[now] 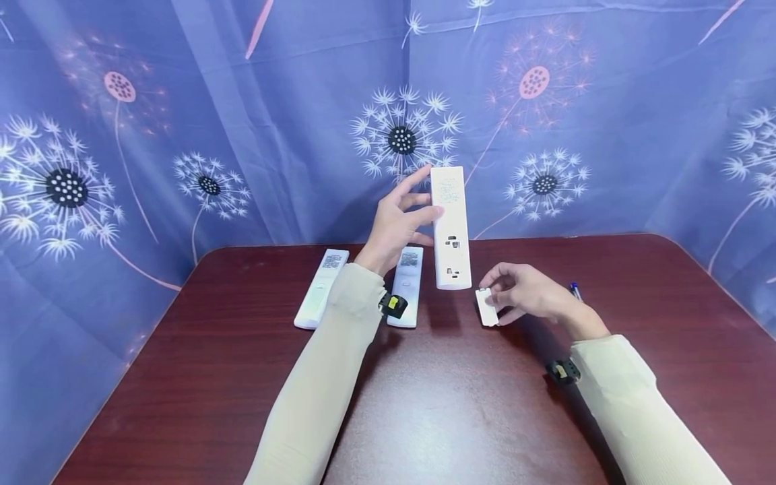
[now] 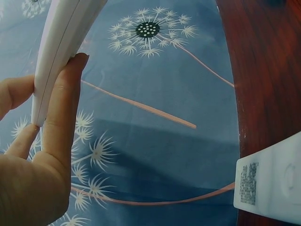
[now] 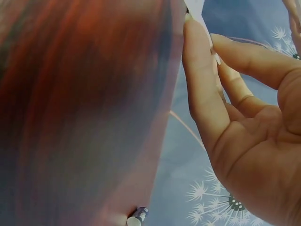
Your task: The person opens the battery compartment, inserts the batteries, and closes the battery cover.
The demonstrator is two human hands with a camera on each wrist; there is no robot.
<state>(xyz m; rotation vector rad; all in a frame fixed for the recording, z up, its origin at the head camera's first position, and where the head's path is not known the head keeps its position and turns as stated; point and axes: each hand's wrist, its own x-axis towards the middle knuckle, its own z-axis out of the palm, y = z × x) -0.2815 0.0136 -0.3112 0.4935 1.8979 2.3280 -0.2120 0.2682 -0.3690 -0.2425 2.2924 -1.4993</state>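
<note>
My left hand [image 1: 397, 219] holds a long white remote control [image 1: 450, 225] upright above the table, its back facing me. Thumb and fingers grip it by the left edge, and the left wrist view shows the remote [image 2: 61, 47] edge-on between them. Dark contact openings show in the uncovered battery compartment on its lower half. Low to the right, my right hand [image 1: 527, 296] pinches a small white battery cover [image 1: 487, 308] between thumb and fingers, apart from the remote. In the right wrist view the fingers [image 3: 200, 70] hide most of the cover.
Two more white remotes lie face down on the dark red table [image 1: 455, 417]: one at the left [image 1: 318, 296], another [image 1: 407, 289] beneath my left wrist. Behind my right hand lies a blue pen [image 1: 575, 291]. A blue dandelion-print cloth [image 1: 291, 121] hangs along the table's far edge.
</note>
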